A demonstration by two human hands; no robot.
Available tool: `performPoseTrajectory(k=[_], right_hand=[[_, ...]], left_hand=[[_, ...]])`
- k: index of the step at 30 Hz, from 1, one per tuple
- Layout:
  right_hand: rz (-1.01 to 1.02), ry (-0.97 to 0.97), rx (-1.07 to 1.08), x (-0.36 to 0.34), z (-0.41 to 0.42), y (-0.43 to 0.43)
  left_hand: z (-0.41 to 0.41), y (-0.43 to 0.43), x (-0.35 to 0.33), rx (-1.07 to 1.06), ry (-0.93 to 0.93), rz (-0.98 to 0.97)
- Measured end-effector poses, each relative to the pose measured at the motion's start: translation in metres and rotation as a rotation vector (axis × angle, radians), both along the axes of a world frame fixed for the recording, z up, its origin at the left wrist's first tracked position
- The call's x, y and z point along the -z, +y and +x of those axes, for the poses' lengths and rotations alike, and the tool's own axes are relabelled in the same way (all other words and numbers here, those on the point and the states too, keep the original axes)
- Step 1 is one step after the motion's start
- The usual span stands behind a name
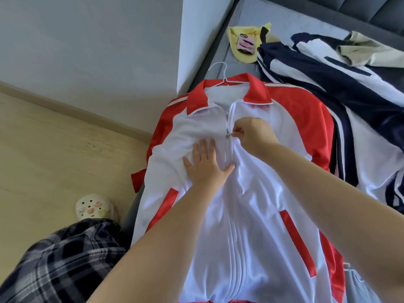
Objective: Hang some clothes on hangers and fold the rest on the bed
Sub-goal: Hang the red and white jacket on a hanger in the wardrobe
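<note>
A red and white track jacket (pixel 258 193) lies front up on the grey bed (pixel 247 14), with a white wire hanger (pixel 220 72) inside its collar and the hook sticking out. My left hand (pixel 205 162) presses flat on the white chest panel, left of the zip. My right hand (pixel 253 133) pinches the metal zip pull (pixel 228 134) at chest height. Below the pull the zip is closed; above it the collar lies open.
A navy and white jacket (pixel 328 84) and a beige garment (pixel 367 51) lie heaped to the right on the bed. A yellow cloth with a phone (pixel 246 43) sits near the headboard. At the left are a white wall corner, wooden floor and my slippered foot (pixel 95 207).
</note>
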State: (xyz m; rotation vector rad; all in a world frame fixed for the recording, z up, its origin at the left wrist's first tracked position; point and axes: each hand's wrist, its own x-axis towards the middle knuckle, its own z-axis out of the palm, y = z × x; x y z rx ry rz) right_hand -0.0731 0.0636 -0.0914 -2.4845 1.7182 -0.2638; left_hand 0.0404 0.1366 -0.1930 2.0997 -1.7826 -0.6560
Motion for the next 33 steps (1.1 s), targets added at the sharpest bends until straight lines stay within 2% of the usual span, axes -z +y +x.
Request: performPoseTrajectory(k=[4,7,13,15,19,27,29,33], right_hand=[[-0.063,0.251,-0.089,0.003,0.0,-0.008],[-0.057,0.308,-0.023,0.004,0.002,-0.021],[-0.209,-0.004,0.162,-0.011,0.025,-0.057],[-0.227,-0.053,0.201,-0.017,0.031,-0.069],[-0.205,-0.061,0.221,-0.012,0.04,-0.079],[-0.226,-0.059,0.213,0.005,0.035,-0.084],[-0.227,-0.043,0.175,0.007,0.033,-0.086],[-0.243,-0.051,0.119,0.013,0.024,-0.095]], left_hand=[[0.01,0.003,0.01,0.1,-0.13,0.025],[0.017,0.002,0.014,0.15,-0.123,0.066],[0.022,-0.001,0.019,0.194,-0.147,0.137],[0.022,-0.003,0.021,0.198,-0.144,0.144],[0.02,-0.014,0.017,0.183,-0.137,0.115],[0.005,-0.077,-0.014,-0.053,0.037,0.021],[0.008,-0.098,-0.021,-0.086,0.076,0.043],[0.025,-0.112,-0.005,-0.062,0.006,0.149]])
